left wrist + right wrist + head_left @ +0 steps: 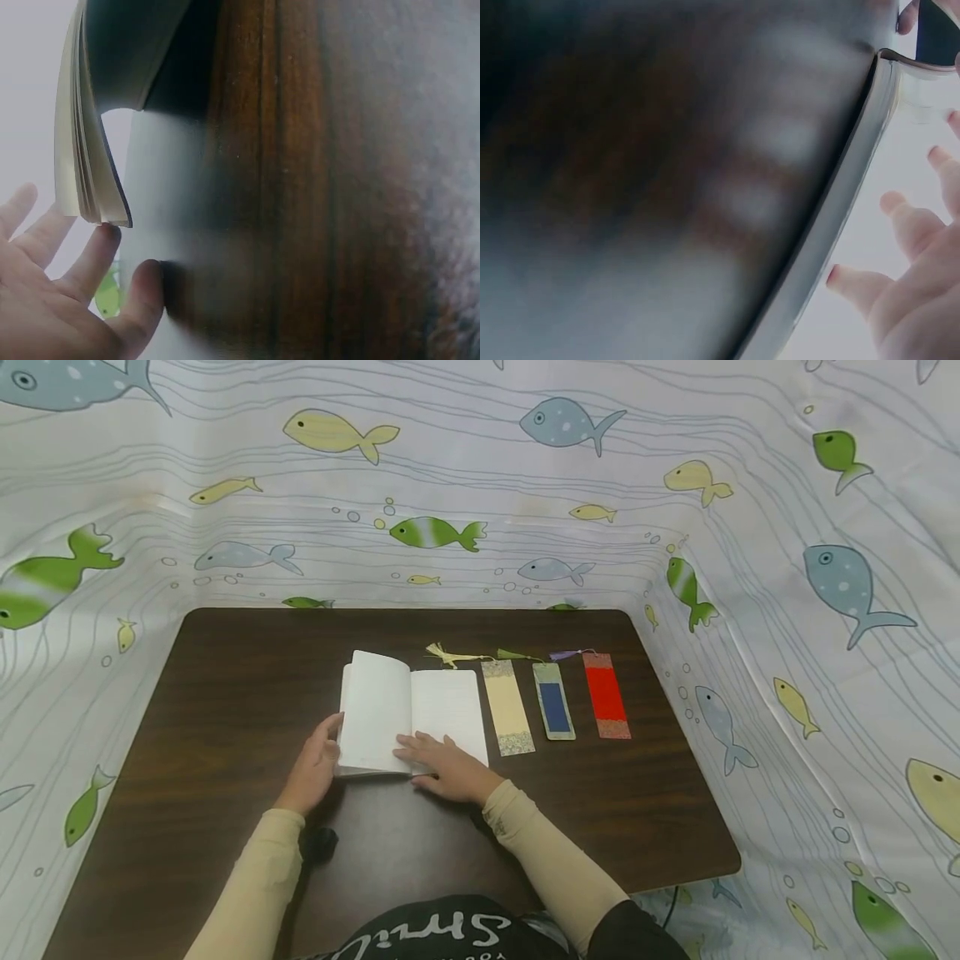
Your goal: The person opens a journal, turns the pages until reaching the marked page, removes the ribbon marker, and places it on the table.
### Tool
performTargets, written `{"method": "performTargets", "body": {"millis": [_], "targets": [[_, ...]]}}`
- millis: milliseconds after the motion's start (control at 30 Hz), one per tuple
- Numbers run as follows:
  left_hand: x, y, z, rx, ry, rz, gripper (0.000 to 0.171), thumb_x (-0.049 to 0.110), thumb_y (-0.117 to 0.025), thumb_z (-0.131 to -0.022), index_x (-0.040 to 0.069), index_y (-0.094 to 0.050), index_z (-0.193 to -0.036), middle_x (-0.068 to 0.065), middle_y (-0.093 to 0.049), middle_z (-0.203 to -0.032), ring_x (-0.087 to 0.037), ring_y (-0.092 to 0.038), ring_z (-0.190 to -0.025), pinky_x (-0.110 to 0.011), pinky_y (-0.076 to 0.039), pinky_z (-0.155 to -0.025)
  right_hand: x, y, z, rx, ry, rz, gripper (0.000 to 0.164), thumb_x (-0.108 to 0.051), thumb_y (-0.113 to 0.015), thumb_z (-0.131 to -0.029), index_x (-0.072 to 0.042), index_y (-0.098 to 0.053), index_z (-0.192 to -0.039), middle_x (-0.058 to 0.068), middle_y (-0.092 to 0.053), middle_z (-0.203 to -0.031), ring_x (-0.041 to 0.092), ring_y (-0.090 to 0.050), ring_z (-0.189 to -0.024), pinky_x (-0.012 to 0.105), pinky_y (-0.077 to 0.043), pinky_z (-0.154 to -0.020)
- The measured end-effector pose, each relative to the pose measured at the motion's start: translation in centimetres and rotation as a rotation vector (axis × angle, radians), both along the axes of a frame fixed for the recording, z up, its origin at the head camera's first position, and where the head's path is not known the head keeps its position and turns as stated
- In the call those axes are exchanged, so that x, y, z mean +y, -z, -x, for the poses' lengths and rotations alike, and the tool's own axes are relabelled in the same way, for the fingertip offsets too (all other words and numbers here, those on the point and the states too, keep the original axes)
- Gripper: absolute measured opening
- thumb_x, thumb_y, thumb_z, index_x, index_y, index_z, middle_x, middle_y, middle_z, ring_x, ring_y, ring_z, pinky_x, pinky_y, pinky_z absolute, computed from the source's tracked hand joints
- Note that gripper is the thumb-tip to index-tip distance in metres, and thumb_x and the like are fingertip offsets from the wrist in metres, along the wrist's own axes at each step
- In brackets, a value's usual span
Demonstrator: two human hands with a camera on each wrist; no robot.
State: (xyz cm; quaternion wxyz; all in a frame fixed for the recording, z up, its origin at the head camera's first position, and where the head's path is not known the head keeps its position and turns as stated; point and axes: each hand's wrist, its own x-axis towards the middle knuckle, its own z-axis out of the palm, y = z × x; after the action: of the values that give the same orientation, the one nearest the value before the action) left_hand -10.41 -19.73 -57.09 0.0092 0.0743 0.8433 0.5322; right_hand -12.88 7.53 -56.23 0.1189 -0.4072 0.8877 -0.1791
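An open notebook (450, 702) with white pages lies on the dark wooden table, one left-side page standing slightly raised. At its left edge is my left hand (315, 764); in the left wrist view its extended fingertips touch the edge of the pages (86, 142), with the thumb apart. My right hand (453, 768) rests with spread fingers over the lower middle of the open pages. The right wrist view shows that hand (919, 277) against the white page, beside the book's thick edge (840, 202). Neither hand grips anything.
Right of the notebook lie three tasselled bookmarks: a cream one (507, 706), a pale green one with a blue panel (555, 706) and a red one (606, 693). Fish-printed cloth (465, 468) surrounds the brown table (247, 693). A small black object (321, 845) is by my left wrist.
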Motion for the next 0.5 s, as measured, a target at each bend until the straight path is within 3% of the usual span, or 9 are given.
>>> {"method": "performTargets", "body": {"millis": [267, 400, 500], "targets": [[0.08, 0.34, 0.34, -0.031, -0.018, 0.16, 0.069, 0.036, -0.054, -0.098, 0.005, -0.022, -0.151, -0.026, -0.032, -0.15, -0.045, -0.029, -0.138, -0.064, -0.024, -0.109, 0.18, 0.44, 0.07, -0.01, 0.001, 0.001, 0.056, -0.041, -0.049, -0.1, -0.033, -0.029, -0.152, -0.017, -0.016, -0.159, 0.017, -0.019, -0.148, 0.053, -0.021, -0.116], [0.08, 0.79, 0.46, 0.037, -0.004, 0.218, 0.074, 0.024, -0.063, -0.095, 0.01, -0.021, -0.153, -0.025, -0.036, -0.149, -0.044, -0.034, -0.137, -0.062, -0.028, -0.108, 0.45, 0.41, 0.13, -0.024, 0.006, 0.016, 0.057, -0.04, -0.051, -0.099, -0.03, -0.032, -0.151, -0.013, -0.019, -0.16, 0.018, -0.019, -0.148, 0.049, -0.019, -0.118], [0.15, 0.85, 0.48, 0.106, 0.027, 0.256, 0.065, 0.02, -0.065, -0.093, 0.013, -0.035, -0.149, -0.02, -0.037, -0.15, -0.044, -0.033, -0.136, -0.063, -0.027, -0.107, 0.79, 0.39, 0.15, -0.028, 0.029, 0.012, 0.06, -0.041, -0.053, -0.098, -0.027, -0.031, -0.152, -0.008, -0.019, -0.16, 0.016, -0.017, -0.148, 0.042, -0.018, -0.119]]}}
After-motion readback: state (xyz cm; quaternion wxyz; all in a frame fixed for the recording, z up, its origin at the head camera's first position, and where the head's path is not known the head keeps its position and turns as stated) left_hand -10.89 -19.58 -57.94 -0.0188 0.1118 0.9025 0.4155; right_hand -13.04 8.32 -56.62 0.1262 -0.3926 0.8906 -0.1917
